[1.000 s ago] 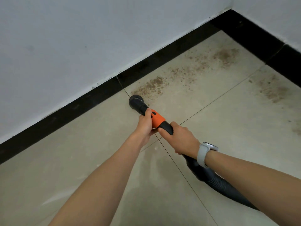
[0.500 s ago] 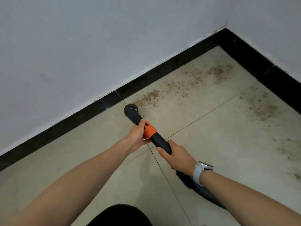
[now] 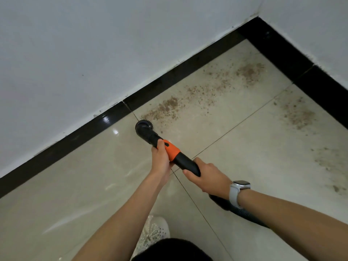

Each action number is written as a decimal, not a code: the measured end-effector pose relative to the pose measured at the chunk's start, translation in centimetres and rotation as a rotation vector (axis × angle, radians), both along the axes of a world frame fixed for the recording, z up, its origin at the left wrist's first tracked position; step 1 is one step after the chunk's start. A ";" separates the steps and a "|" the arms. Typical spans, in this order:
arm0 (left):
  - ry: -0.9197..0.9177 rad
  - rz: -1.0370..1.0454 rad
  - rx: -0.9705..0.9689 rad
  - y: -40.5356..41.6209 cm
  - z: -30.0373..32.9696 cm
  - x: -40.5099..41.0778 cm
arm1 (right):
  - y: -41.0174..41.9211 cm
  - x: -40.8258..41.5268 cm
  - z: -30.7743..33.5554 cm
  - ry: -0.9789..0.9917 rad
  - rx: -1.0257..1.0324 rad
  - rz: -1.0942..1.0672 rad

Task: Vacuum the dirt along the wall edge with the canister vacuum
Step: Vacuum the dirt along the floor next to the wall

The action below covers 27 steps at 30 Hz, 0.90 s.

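The vacuum's black-and-orange wand point(image 3: 174, 154) points at the wall, and its round brush nozzle point(image 3: 144, 127) rests on the tile just short of the black skirting point(image 3: 169, 80). My left hand point(image 3: 160, 157) grips the wand at the orange collar. My right hand point(image 3: 209, 176), with a watch on its wrist, grips the black handle behind it. The ribbed hose point(image 3: 243, 213) runs back under my right forearm. Brown dirt point(image 3: 165, 110) lies along the skirting directly right of the nozzle and trails on toward the corner point(image 3: 248, 72).
Two white walls meet at the corner point(image 3: 259, 16) at upper right. More dirt point(image 3: 299, 115) is scattered beside the right-hand skirting. My white shoe point(image 3: 154, 232) and dark trouser leg point(image 3: 169, 251) are at the bottom. Beige tiles with grout lines cover the floor.
The view has pulled back and up, so more of the corner and my shoe show. The nozzle stays by the skirting at the left end of the dirt; both hands keep their grip.
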<state>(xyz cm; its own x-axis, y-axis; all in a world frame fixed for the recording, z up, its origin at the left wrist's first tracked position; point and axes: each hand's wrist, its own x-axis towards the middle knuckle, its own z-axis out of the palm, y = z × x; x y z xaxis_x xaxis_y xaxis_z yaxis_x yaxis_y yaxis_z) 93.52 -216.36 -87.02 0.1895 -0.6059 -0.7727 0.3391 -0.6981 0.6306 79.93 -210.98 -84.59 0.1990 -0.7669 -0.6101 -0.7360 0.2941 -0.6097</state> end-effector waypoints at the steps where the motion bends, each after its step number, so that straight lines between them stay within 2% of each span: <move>1: 0.000 -0.009 -0.004 -0.3 -0.4 0.4 | -0.1 0.4 -0.2 0.002 -0.001 -0.012; 13: 0.026 -0.072 -0.021 -6.0 -0.5 3.7 | -5.3 4.5 0.9 0.085 -0.011 -0.107; 23: 0.123 -0.009 -0.026 -6.8 0.0 2.8 | -7.3 2.6 1.3 0.244 -0.106 0.054; 27: 0.132 0.023 -0.033 -6.8 -0.4 1.8 | -7.4 1.5 0.3 0.242 -0.153 0.076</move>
<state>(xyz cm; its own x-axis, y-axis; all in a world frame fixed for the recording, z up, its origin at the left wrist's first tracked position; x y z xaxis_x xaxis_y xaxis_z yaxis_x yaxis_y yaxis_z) 95.35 -223.15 -87.43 0.1021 -0.6281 -0.7714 0.4365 -0.6686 0.6021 81.39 -218.39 -84.30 0.1224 -0.8420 -0.5255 -0.8816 0.1510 -0.4472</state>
